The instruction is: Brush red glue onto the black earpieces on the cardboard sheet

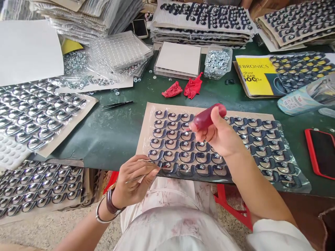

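Observation:
My right hand (222, 136) is wrapped round a small dark red squeeze bottle (205, 118), tilted with its thin nozzle toward the left, above a sheet of dark curved parts (185, 156). Most parts on that sheet carry a small round metal piece, and clear film shows around them. At the sheet's near left corner my left hand (137, 179) pinches a thin metal tool, apparently tweezers (146, 174), its tip close to a part in the front row. The fingers hide much of this tool.
Black tweezers (117, 105) and red scraps (193, 85) lie on the green table. Behind stands a tub of metal washers (217, 62) beside white cards (178, 58). A red-cased phone (323, 151) and a plastic cup (300, 97) are at the right. Filled sheets (39, 111) lie left.

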Available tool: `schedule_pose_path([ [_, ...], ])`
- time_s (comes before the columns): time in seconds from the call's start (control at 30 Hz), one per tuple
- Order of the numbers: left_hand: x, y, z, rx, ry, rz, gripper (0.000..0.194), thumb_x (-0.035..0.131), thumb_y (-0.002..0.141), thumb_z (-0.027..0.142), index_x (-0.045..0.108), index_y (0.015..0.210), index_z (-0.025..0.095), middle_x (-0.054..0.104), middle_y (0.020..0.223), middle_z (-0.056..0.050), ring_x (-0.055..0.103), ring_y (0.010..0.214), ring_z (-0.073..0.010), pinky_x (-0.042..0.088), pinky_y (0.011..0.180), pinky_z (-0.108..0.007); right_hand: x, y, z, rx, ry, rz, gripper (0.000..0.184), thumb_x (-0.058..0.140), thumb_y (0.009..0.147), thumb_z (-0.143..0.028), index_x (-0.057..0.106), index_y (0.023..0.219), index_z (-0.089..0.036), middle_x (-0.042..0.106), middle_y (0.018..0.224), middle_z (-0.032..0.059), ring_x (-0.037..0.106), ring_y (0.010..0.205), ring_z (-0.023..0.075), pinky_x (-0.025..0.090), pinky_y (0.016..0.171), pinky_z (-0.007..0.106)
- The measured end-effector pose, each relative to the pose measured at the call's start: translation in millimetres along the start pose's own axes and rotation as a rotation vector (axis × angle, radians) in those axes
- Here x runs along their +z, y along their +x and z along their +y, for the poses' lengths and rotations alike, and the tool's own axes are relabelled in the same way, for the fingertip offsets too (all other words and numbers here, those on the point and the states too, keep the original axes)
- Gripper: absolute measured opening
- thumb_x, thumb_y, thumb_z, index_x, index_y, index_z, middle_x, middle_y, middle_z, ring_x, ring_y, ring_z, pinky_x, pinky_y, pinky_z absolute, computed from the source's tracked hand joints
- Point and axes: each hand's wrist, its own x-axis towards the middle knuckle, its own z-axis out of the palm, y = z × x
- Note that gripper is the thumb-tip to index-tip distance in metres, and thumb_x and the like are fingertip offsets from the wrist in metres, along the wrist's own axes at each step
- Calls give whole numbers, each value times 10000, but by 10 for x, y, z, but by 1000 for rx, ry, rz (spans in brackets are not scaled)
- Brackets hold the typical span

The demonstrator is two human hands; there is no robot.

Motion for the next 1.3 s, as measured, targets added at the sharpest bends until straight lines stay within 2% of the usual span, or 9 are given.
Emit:
schedule_pose_path([
  [0.13,-138,168,-47,-138,-170,48,204,511,943,122,676,839,183,741,835,-20,708,756,-158,583,781,-343,-178,230,38,133,157,69,533,592,830,-693,686,881,-171,772,838,58,658,495,106,541,437,199],
  [0.2,-212,374,-160,-236,-179,53,381,382,1012,239,617,724,161,734,962,-86,708,871,-194,581,710,-322,-212,302,63,185,206,64,530,593,840,-679,689,862,-158,772,834,64,638,469,92,521,410,184],
  [0.23,-235,500,-241,-280,-51,-29,474,298,1035,305,594,698,150,716,1058,-124,700,907,-200,577,728,-318,-217,332,70,200,220,55,528,593,846,-672,692,856,-154,772,831,65,633,462,88,513,400,178],
  [0.3,-243,758,-435,-349,216,-171,570,153,1049,375,632,846,141,724,933,-111,685,740,-151,548,657,-270,-216,388,72,209,230,39,523,588,855,-662,697,854,-151,772,817,63,627,452,85,502,387,172],
  [0.47,-117,1145,-910,-358,524,-315,524,411,954,575,558,1337,249,708,944,-99,694,785,-238,479,647,-283,-186,570,33,195,214,9,546,573,871,-655,699,822,-127,755,719,63,618,423,86,490,366,165],
  [0.83,-316,1223,-1298,-360,789,-475,595,385,932,648,435,1442,344,694,1005,-90,679,808,-238,398,601,-238,-296,519,-150,99,193,140,523,634,842,-629,704,818,-112,744,710,72,616,428,88,484,369,161],
  [1.1,-602,1256,-1595,-345,734,-312,680,398,908,696,452,1437,272,662,936,-82,619,660,-200,330,540,-238,-363,264,-17,55,-33,157,575,646,777,-698,704,712,-129,736,656,83,626,444,111,488,390,175],
  [1.23,-732,1179,-1403,-309,656,-117,520,426,960,581,627,1205,168,602,826,-48,554,637,-155,354,555,-245,-322,653,-106,-66,-154,174,556,625,793,-691,709,798,-142,767,783,100,660,500,128,475,377,180],
  [1.3,-747,1086,-1189,-274,603,-2,449,374,1013,461,669,965,126,560,774,-44,530,641,-141,398,600,-263,-365,954,-189,-286,-283,345,513,681,757,-660,690,884,-162,769,829,77,661,496,131,460,359,181],
])
